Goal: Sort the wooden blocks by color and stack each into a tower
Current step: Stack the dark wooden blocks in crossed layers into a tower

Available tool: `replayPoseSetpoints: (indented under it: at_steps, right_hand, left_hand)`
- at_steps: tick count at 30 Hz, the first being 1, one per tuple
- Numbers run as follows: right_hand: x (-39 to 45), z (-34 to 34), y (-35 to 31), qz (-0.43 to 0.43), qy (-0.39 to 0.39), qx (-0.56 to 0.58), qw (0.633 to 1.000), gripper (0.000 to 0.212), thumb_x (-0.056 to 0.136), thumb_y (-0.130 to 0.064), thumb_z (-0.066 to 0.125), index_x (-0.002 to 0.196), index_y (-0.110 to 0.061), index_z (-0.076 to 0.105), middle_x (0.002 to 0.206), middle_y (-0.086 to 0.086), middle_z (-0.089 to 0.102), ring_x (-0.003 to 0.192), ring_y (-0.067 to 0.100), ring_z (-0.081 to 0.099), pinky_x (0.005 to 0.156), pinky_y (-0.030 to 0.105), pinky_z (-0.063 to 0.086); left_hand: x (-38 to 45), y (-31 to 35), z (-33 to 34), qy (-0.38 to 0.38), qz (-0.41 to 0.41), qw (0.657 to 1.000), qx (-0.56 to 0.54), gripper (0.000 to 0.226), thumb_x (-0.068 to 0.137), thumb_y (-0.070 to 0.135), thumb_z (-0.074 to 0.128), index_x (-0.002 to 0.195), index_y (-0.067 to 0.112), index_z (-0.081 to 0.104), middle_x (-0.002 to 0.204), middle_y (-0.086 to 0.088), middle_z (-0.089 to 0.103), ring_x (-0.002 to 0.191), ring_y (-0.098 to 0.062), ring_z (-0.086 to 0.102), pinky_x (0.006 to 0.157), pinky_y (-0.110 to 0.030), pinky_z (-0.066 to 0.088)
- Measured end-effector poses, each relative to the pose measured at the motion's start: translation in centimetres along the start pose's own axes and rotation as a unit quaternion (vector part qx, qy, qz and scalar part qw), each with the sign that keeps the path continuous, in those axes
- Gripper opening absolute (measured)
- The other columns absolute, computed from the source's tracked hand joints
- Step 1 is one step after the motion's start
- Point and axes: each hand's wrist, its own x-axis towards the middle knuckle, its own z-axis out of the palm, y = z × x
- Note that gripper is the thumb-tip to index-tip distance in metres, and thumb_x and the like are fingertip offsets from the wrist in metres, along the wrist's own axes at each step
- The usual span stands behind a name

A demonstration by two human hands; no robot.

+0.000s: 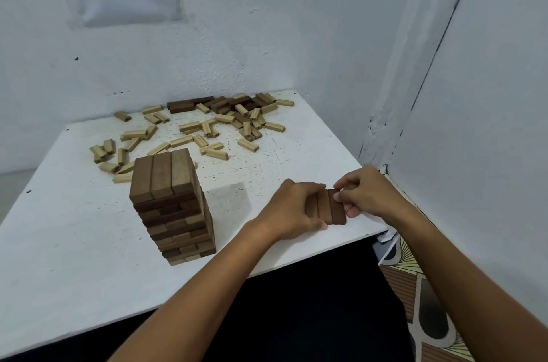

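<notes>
Item: white table (74,258), set in a corner of pale walls (267,35); patterned floor (430,317) right of it.
Item: brown tower (172,204), standing on the table, my landmark.
Item: pale blocks (189,139), scattered behind the tower, mixed with dark blocks (219,103) toward the far edge.
Item: I see three dark blocks side by side, the row (329,207), right of the tower, at the table's near edge (whether lifted, I cannot tell).
Item: left hand (289,207), fingers curled over the row's left side; right hand (366,192), pinching its right end.
</notes>
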Motion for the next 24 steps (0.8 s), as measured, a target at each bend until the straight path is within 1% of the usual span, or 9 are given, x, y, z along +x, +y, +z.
replayPoseSetpoints:
  at_steps: [4,7,10,12,14,16,20,22,24]
  right_hand:
    - [-0.2,-0.1,-0.4,0.010,-0.009,0.006,1.000,0.014,0.081,0.003,0.073,0.094,0.002,0.068,0.062,0.014,0.066,0.047,0.017,0.063,0.051,0.028,0.056]
    - [-0.4,-0.1,-0.3,0.022,-0.008,0.014,1.000,0.013,0.078,0.002,0.076,0.088,0.005,0.068,0.061,0.015,0.067,0.045,0.017,0.063,0.050,0.027,0.055]
    - [-0.6,0.1,0.0,0.015,0.005,-0.031,0.999,0.015,0.074,-0.010,0.082,0.079,-0.001,0.070,0.052,0.006,0.065,0.042,0.012,0.057,0.050,0.025,0.047]
    - [-0.7,0.3,0.2,0.001,0.027,-0.062,0.998,0.018,0.070,-0.020,0.085,0.072,-0.008,0.072,0.054,-0.002,0.066,0.049,0.011,0.058,0.056,0.026,0.045]
    - [-0.9,0.6,0.4,-0.007,0.043,-0.079,0.996,0.021,0.066,-0.027,0.087,0.066,-0.012,0.072,0.062,-0.003,0.068,0.062,0.015,0.062,0.063,0.032,0.047]
    - [-1.2,0.9,0.6,-0.008,0.046,-0.093,0.995,0.029,0.064,-0.033,0.087,0.065,-0.010,0.070,0.063,-0.003,0.068,0.067,0.017,0.063,0.066,0.034,0.048]
    - [-2.1,1.3,1.0,-0.011,0.043,-0.106,0.993,0.035,0.067,-0.038,0.085,0.065,-0.008,0.068,0.059,-0.002,0.063,0.058,0.015,0.055,0.059,0.030,0.040]
    - [-2.4,1.3,1.0,-0.016,0.034,-0.103,0.994,0.032,0.068,-0.037,0.084,0.061,-0.010,0.067,0.055,-0.002,0.060,0.054,0.013,0.052,0.057,0.029,0.038]
    - [-2.6,1.0,0.8,-0.013,0.027,-0.098,0.995,0.030,0.072,-0.034,0.081,0.061,-0.010,0.068,0.053,-0.002,0.058,0.050,0.012,0.049,0.056,0.027,0.038]
  left_hand:
    - [0.4,-0.1,-0.2,-0.007,-0.007,1.000,-0.008,0.080,0.070,0.023,0.083,0.142,0.022,0.048,0.132,-0.006,0.057,0.121,-0.021,0.050,0.096,-0.029,0.042]
    - [0.2,-0.2,-0.2,-0.001,-0.001,0.999,-0.035,0.087,0.070,0.020,0.082,0.146,0.024,0.040,0.142,-0.001,0.047,0.126,-0.019,0.046,0.100,-0.026,0.039]
    - [-0.4,-0.2,0.2,0.010,0.003,0.998,-0.055,0.098,0.063,0.042,0.086,0.147,0.030,0.034,0.148,0.004,0.037,0.130,-0.015,0.041,0.108,-0.039,0.038]
    - [-0.7,-0.2,0.8,0.023,0.002,0.998,-0.054,0.104,0.061,0.050,0.085,0.148,0.031,0.031,0.151,0.005,0.031,0.136,-0.014,0.035,0.112,-0.046,0.032]
    - [-0.8,-0.4,1.1,0.035,0.005,0.998,-0.050,0.103,0.065,0.043,0.085,0.149,0.030,0.028,0.152,0.005,0.029,0.137,-0.014,0.033,0.113,-0.047,0.029]
    - [-0.8,-0.5,0.9,0.029,0.012,0.999,-0.042,0.099,0.069,0.033,0.080,0.151,0.028,0.025,0.152,0.006,0.029,0.135,-0.014,0.036,0.113,-0.047,0.028]
    - [-0.7,-0.3,0.1,-0.021,0.030,0.999,-0.009,0.097,0.075,0.014,0.071,0.153,0.028,0.016,0.152,0.005,0.032,0.137,-0.011,0.035,0.116,-0.040,0.018]
    - [-0.6,-0.1,-0.1,-0.036,0.032,0.999,-0.009,0.097,0.076,0.009,0.068,0.154,0.027,0.014,0.151,0.005,0.034,0.139,-0.009,0.033,0.120,-0.048,0.007]
    - [-0.6,-0.1,-0.3,-0.057,0.032,0.998,-0.011,0.099,0.076,0.006,0.065,0.155,0.028,0.010,0.152,0.004,0.032,0.142,-0.008,0.028,0.119,-0.054,-0.006]
